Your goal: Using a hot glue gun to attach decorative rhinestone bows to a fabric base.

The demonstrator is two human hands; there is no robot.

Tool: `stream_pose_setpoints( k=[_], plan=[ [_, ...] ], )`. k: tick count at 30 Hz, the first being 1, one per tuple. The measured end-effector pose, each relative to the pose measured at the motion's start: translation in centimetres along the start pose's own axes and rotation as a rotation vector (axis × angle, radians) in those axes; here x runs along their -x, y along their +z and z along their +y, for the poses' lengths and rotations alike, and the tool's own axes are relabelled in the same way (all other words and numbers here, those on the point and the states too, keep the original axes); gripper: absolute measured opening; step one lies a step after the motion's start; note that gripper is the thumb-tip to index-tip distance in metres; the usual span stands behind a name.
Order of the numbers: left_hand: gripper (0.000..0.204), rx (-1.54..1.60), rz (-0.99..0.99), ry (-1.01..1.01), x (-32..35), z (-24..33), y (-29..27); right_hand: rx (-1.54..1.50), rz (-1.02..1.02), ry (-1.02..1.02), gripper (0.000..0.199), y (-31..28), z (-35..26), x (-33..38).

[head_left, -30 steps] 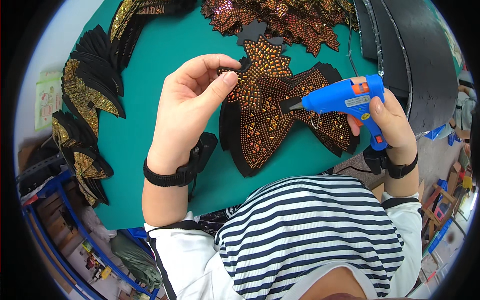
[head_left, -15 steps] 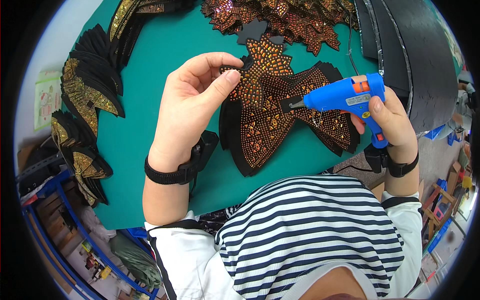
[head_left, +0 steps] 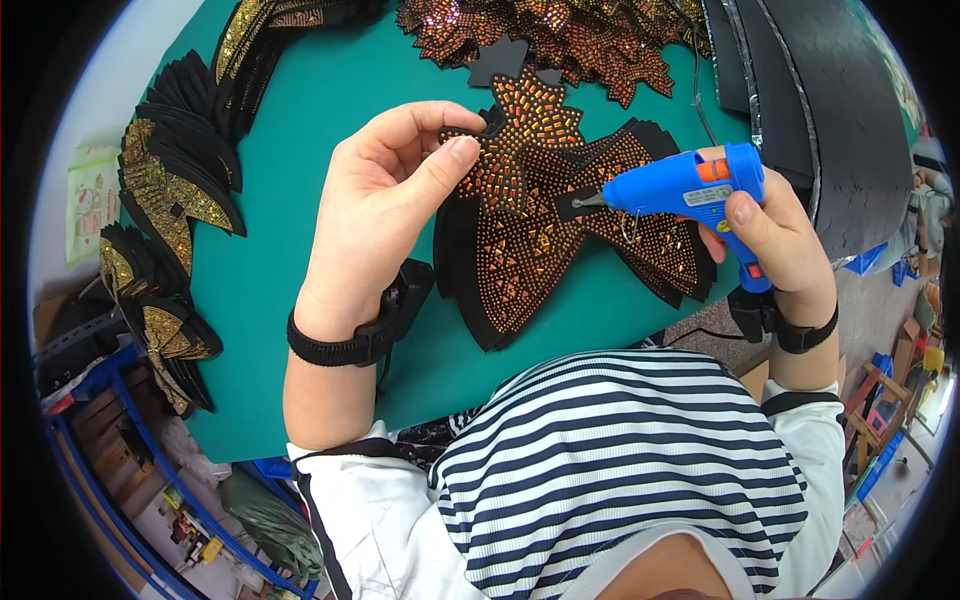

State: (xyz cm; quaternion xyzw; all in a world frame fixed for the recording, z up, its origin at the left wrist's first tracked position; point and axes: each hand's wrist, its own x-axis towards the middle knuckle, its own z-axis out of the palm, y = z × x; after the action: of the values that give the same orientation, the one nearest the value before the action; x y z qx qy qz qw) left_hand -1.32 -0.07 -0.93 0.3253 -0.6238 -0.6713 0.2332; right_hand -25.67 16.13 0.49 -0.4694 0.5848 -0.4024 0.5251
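Between thumb and fingers, my left hand (head_left: 390, 185) pinches the edge of a jagged black piece studded with orange rhinestones (head_left: 535, 115). That piece overlaps the upper left of a stack of bow-shaped black pieces (head_left: 530, 270), covered in copper and orange studs. My right hand (head_left: 765, 225) is wrapped round a blue glue gun (head_left: 690, 185) with an orange part on top. Its metal nozzle points left and is at the bare black patch in the middle of the top bow; whether it touches cannot be made out.
Rhinestone-covered pieces (head_left: 590, 50) lie heaped at the back of the green table (head_left: 300, 200). Stacks of black and gold pieces (head_left: 175, 190) line the left side. Curved black sheets (head_left: 830, 110) stand at the right, near a dark cord (head_left: 698, 95). A blue rack (head_left: 150, 470) stands lower left.
Both hands keep nearly the same place and hold. The glue gun's nozzle has shifted very slightly left and up over the bow's middle patch.
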Motion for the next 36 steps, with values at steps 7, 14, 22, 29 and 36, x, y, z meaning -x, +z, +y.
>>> stream_pose_setpoints(
  k=[7,14,22,29,36],
  plan=[
    [0.018,-0.020,-0.007,0.006,-0.1,0.2,0.1,0.357,-0.009,-0.224,0.046,1.5,-2.3,-0.1],
    [0.017,-0.082,0.021,0.014,0.3,0.4,0.2,1.185,-0.230,-0.348,0.057,2.9,-5.7,0.2],
    [0.017,-0.052,-0.041,-0.020,1.1,0.8,0.4,-0.320,0.128,-0.072,0.052,-2.4,-0.1,2.5],
    [0.019,0.077,-0.243,-0.170,1.4,1.2,1.9,-0.784,0.037,-0.271,0.046,-3.3,3.9,0.4],
    [0.026,0.116,-0.298,-0.264,0.7,1.3,3.1,-0.782,0.009,-0.225,0.046,-2.5,4.1,-0.3]
  ],
)
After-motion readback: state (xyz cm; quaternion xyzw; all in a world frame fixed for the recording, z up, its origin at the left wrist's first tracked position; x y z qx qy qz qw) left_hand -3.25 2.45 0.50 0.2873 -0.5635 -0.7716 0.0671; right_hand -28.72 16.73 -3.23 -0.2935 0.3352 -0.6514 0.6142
